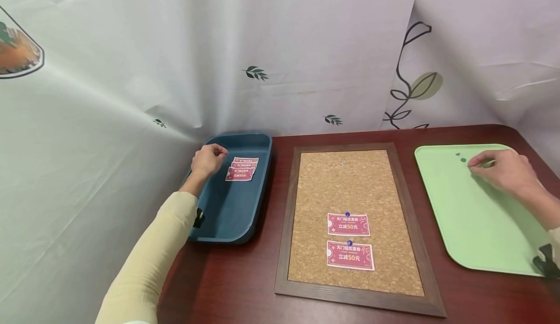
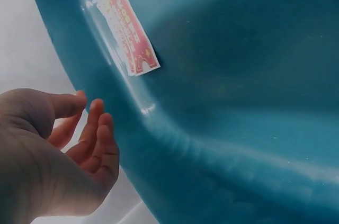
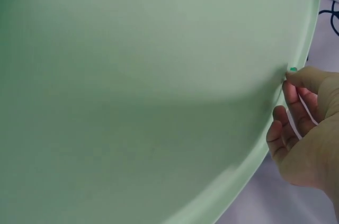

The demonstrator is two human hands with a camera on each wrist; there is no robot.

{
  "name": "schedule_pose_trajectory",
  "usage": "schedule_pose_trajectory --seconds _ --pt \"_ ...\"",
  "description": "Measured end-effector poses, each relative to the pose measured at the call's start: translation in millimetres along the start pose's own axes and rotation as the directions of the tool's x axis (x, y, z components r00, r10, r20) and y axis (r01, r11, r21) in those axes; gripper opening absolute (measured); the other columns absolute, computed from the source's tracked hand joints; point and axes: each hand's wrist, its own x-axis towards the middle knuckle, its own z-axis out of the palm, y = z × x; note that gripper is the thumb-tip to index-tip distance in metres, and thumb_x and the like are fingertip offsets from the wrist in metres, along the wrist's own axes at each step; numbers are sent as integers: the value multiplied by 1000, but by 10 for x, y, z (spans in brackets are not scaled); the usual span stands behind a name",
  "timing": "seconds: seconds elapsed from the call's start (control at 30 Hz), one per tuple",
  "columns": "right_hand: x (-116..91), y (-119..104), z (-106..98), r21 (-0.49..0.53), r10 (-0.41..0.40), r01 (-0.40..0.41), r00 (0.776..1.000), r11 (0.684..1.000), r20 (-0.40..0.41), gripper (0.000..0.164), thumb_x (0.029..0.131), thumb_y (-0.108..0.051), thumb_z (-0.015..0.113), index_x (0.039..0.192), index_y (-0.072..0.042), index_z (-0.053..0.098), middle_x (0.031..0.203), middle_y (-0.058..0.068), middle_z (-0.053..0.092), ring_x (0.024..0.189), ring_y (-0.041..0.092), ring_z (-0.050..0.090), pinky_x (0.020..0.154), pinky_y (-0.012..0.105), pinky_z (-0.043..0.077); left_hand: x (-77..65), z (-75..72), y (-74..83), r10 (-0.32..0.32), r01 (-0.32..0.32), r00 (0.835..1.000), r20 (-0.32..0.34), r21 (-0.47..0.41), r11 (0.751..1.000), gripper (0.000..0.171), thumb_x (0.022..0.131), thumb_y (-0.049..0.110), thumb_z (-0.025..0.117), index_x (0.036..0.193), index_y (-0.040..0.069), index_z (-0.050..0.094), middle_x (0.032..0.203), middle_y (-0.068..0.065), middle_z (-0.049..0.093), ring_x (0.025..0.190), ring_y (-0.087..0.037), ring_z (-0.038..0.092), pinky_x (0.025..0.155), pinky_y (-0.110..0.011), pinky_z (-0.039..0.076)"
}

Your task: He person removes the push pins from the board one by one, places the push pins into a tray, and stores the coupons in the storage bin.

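My left hand (image 1: pixel 209 160) hovers over the far left side of a deep blue bin (image 1: pixel 232 240), its fingers loosely bent with nothing visible between them. Beside it in the bin lies a small stack of pink coupons (image 1: pixel 240 174), fanned out; the left wrist view shows these coupons (image 2: pixel 127 33) apart from the fingertips. At a light green tray (image 1: pixel 463 251), my right hand (image 1: pixel 503 168) has thumb and forefinger close together, next to two tiny green pieces (image 1: pixel 463 160). In the right wrist view a green bit (image 3: pixel 293 69) shows beyond the thumb tip; whether it is gripped is unclear.
Between bin and tray lies a wood-framed corkboard (image 1: pixel 337 183). Two pink coupons, an upper one (image 1: pixel 348 225) and a lower one (image 1: pixel 350 256), are fixed there with blue pushpins (image 1: pixel 347 214). A small clear pin (image 1: pixel 343 162) sits near the top. A patterned curtain (image 1: pixel 306 71) hangs behind.
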Motion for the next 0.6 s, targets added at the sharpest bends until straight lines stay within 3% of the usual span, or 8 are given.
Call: schedule_pose_trajectory --seconds 0.07,0.13,0.3,0.37,0.43,0.5,0.6 --pt "-4 5 -6 -2 10 -10 1000 1000 5 17 94 -13 74 98 3 77 89 21 76 90 50 65 76 51 38 -7 -12 17 10 -10 999 -36 -12 1000 25 110 21 56 123 8 74 126 -16 72 105 -37 64 96 -56 47" --pt "-1 10 -11 -5 13 -13 1000 1000 2 18 95 -13 74 100 4 76 89 22 76 84 45 67 73 49 39 -10 -19 30 24 -25 997 -68 -19 1000 25 110 21 56 122 8 74 124 -16 73 103 -37 65 94 -56 47" --pt "8 26 -36 10 -14 14 1000 1000 -22 22 96 -13 73 106 7 74 89 23 76 64 1 60 76 49 37 -3 -26 70 46 -52 989 -144 -45 998 25 110 20 56 121 10 75 116 -15 74 98 -35 65 90 -54 48" --pt "9 35 -54 26 -19 20 999 999 -34 25 97 -13 72 110 8 73 87 22 76 62 -6 55 76 44 37 -6 -34 98 58 -70 982 -178 -62 996 25 109 20 56 121 10 75 115 -15 73 97 -35 64 89 -53 48" --pt "6 43 -74 45 -23 25 999 999 -42 28 99 -14 71 116 9 71 90 26 75 66 3 62 74 40 37 -15 -52 134 80 -98 975 -205 -76 992 25 109 20 55 122 10 75 115 -15 73 98 -35 65 91 -53 48" --pt "-3 37 -101 67 -12 15 999 998 -41 34 102 -16 68 123 10 67 102 33 73 82 27 69 74 39 37 -27 -76 173 103 -127 968 -228 -92 988 25 108 19 56 123 10 75 116 -15 73 102 -35 66 94 -54 47" --pt "-10 -1 -131 92 4 -1 999 996 -33 43 106 -22 65 134 10 60 123 43 60 105 59 59 80 49 39 -49 -117 252 138 -170 961 -242 -117 978 27 107 17 59 128 9 73 122 -16 72 112 -36 66 102 -56 44"
